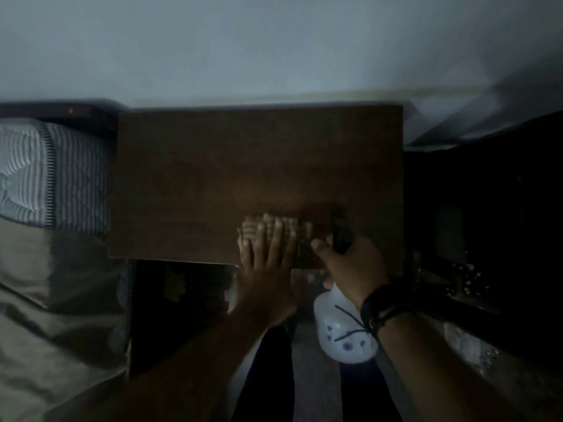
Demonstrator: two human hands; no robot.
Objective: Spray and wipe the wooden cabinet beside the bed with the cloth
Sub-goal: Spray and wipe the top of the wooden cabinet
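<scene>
The dark wooden cabinet top [237, 166] fills the middle of the view, seen from above. A striped tan cloth [300, 231] lies near its front edge. My left hand [268, 266] presses flat on the cloth with fingers spread. Just to the right, my right hand [355, 263] grips a white spray bottle [341, 333] with blue flower marks. The bottle's dark nozzle head [341, 236] points forward over the cabinet top beside the cloth.
The bed [51, 269] with a striped mattress and olive sheet lies against the cabinet's left side. A pale wall [274, 50] rises behind. Dark furniture [487, 223] stands to the right. The cabinet's open dark front [176, 293] and my legs are below.
</scene>
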